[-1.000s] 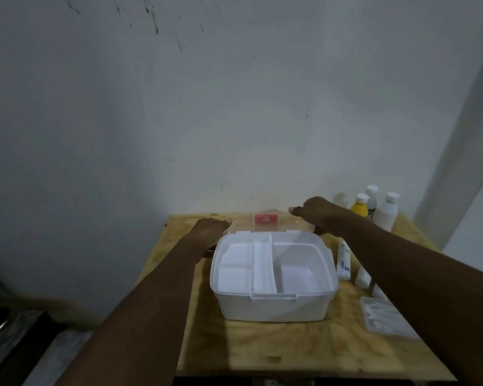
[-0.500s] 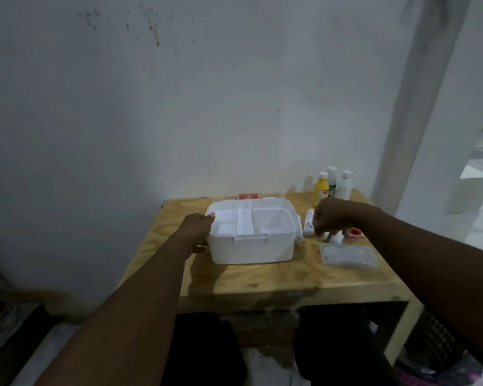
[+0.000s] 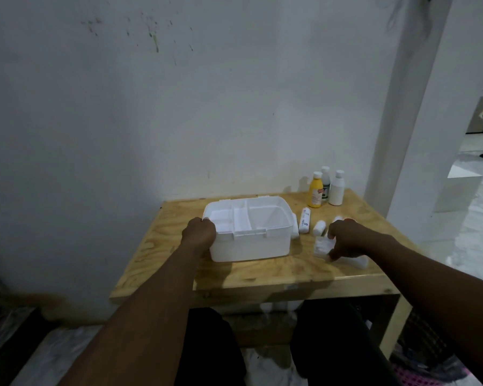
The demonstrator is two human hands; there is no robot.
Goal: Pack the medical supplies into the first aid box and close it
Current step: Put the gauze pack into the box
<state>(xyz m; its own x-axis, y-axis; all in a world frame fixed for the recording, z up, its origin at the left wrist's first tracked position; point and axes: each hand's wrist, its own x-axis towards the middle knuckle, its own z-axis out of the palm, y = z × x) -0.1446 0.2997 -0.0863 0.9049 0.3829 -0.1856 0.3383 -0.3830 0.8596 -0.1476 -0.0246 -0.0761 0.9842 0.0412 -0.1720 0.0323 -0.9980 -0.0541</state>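
Both busy: left hand [image 3: 200, 232] grips box [image 3: 251, 246], right hand [image 3: 346, 240] pinches packet [image 3: 321, 247].

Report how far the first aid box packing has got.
Done: the first aid box stands open, compartments empty. In hand: the left hand has its grip on the box's left rim; the right hand pinches a clear packet on the table. Left: packet, labelled roll, small white roll and three bottles go in, then close the lid.

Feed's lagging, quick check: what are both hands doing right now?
Left hand: gripping the left end of the first aid box.
Right hand: on the clear packet; whether it grips cannot be told.
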